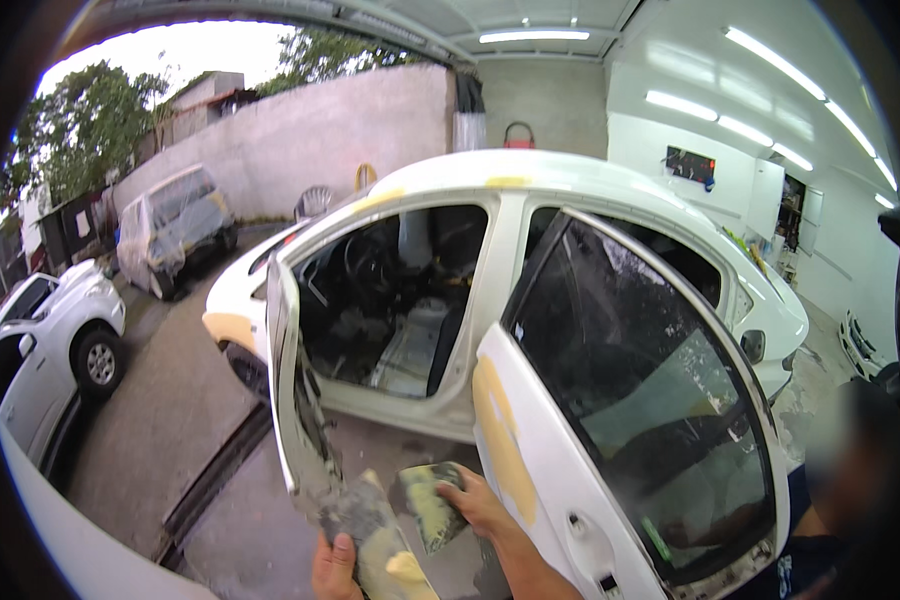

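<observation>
My left hand [335,567] grips the edge of a grey mixing board [375,545], thumb on top. The board is stained dark and carries a lump of yellow body filler [405,568]. In my right hand [480,507] is a dark, flat, rectangular spreader [428,508] smeared with yellow filler. It is held just to the right of the board. Close to my right forearm stands the white open rear door [540,500], with tan filler patches [508,440] along its edge. The open front door [288,400] is seen nearly edge-on beyond my left hand.
The white car [510,200] stands ahead with its dark interior exposed. Another person [850,480] is at the right, behind the rear door glass [660,400]. A floor channel [215,480] runs at the left. A silver vehicle [55,350] and a masked car [175,225] stand outside.
</observation>
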A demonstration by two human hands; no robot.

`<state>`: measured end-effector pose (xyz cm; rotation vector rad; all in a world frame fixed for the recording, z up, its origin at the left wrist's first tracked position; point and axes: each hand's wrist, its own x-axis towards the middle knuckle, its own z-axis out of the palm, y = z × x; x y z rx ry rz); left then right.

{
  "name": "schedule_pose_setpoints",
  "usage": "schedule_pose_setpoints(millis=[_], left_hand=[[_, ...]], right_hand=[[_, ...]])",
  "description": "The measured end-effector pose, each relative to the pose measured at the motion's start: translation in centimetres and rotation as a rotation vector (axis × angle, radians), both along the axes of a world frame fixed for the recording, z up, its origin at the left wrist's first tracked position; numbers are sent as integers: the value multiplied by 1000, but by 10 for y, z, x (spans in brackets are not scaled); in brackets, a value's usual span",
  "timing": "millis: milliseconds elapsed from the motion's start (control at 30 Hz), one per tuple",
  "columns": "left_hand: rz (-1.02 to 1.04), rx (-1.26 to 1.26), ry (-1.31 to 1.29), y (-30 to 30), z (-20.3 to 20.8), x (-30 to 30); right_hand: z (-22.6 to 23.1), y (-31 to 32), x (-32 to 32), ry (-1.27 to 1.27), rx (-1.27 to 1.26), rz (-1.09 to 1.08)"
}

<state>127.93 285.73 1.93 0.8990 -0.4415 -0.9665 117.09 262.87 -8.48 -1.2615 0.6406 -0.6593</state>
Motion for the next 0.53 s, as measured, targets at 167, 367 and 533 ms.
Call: schedule_pose_setpoints(millis=[167,367,533], left_hand=[[-105,-290,-82,-201,17,96],[98,-501,-359,-401,69,156],[213,-501,-806,-499,82,196]], right_hand=[[-32,-83,-19,-977,432,-361],[30,-167,23,-1269,329,-279],[89,-310,95,-852,-426,-644]])
